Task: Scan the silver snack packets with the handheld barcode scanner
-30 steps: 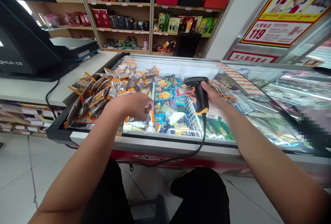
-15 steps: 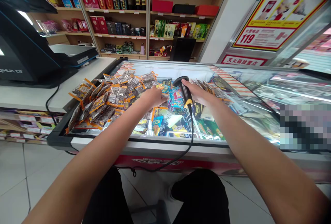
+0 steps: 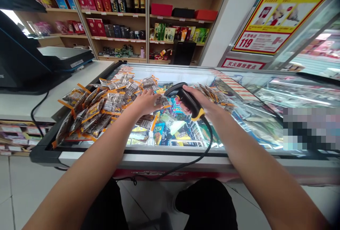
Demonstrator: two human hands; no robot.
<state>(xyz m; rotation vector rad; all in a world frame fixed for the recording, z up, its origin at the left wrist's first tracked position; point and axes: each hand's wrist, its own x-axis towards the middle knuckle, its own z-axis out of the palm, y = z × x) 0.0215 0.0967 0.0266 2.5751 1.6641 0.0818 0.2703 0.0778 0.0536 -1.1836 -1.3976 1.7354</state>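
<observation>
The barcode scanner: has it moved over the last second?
Yes. The barcode scanner, gripped in the right hand, has tipped from upright to slanted, its head now swung left toward the packet in the left hand, over the freezer lid.

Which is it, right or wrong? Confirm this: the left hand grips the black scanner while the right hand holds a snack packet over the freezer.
Wrong: the hands are swapped. In the head view, the right hand grips the black scanner while the left hand holds a snack packet over the freezer.

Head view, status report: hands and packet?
Left hand pinching snack packet. Right hand gripping barcode scanner, head beside packet. Nothing between them.
</observation>
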